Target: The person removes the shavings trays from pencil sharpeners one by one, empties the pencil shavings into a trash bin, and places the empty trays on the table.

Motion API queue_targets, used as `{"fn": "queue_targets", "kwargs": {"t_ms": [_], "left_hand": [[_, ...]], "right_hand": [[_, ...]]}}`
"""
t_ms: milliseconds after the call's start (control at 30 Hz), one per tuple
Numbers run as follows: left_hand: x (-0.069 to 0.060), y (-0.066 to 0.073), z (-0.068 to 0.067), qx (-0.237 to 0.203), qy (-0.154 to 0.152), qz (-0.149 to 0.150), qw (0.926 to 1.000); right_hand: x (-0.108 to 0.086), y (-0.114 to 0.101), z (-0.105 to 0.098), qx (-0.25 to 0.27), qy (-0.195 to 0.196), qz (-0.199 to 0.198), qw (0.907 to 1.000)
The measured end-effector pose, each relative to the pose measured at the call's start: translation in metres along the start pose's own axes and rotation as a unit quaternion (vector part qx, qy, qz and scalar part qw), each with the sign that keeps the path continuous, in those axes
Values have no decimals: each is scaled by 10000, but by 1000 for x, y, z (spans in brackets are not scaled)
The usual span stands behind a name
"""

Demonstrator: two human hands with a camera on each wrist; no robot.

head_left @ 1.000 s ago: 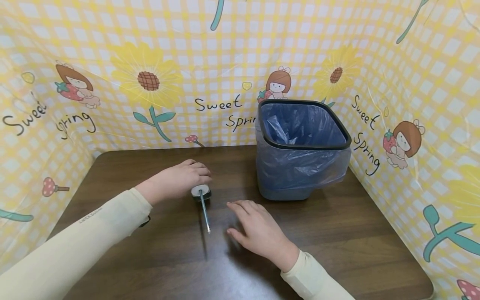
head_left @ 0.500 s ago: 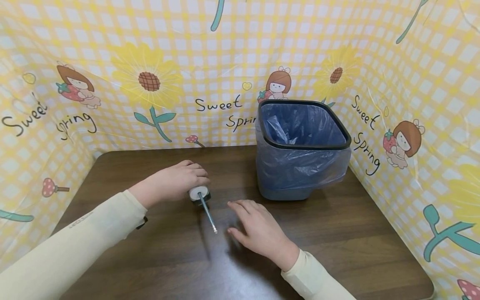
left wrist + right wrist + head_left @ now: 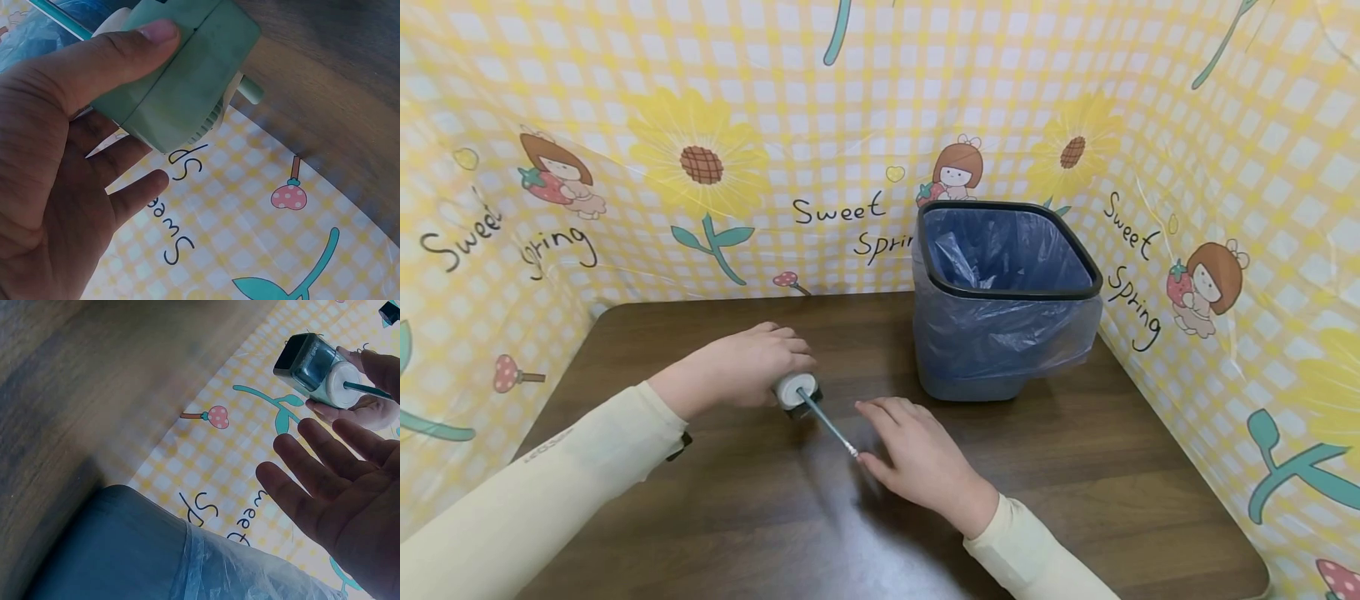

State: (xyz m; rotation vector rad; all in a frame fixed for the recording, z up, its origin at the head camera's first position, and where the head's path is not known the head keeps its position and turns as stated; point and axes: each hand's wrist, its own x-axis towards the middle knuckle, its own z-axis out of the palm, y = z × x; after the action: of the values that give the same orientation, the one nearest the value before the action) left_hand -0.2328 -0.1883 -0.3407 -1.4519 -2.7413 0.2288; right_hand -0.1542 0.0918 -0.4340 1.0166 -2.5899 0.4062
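Note:
My left hand (image 3: 748,367) grips a green pencil sharpener (image 3: 181,75), thumb across one face, above the tabletop. The sharpener's round white front (image 3: 795,390) faces my right side, and a dark clear compartment (image 3: 314,362) shows in the right wrist view. A teal pencil (image 3: 826,421) sticks out of the white front, its pale end beside my right thumb. Whether thumb and pencil touch, I cannot tell. My right hand (image 3: 921,458) has its fingers extended and apart, holding nothing. A small crank knob (image 3: 251,90) shows at the sharpener's far side in the left wrist view.
A grey bin with a black rim (image 3: 1015,294) and a bluish plastic liner (image 3: 1000,333) stands at the back right of the brown wooden table (image 3: 700,500). Yellow checked cloth (image 3: 842,125) rises behind the table and on both sides.
My left hand has drawn slightly left and toward me with the sharpener. The pencil's free end has swung right, to my right thumb. My right hand has hardly moved.

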Motion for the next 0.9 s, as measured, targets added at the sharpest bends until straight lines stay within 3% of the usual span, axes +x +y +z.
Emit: {"fn": "queue_targets", "kwargs": {"t_ms": [400,900], "left_hand": [[-4,5,-9,-88,122,5,9999],[-6,9,-8,-340,123,-123,9993]], "right_hand": [[1,0,1,162,-104,109,9998],[1,1,4,418,-169,241,9987]]}}
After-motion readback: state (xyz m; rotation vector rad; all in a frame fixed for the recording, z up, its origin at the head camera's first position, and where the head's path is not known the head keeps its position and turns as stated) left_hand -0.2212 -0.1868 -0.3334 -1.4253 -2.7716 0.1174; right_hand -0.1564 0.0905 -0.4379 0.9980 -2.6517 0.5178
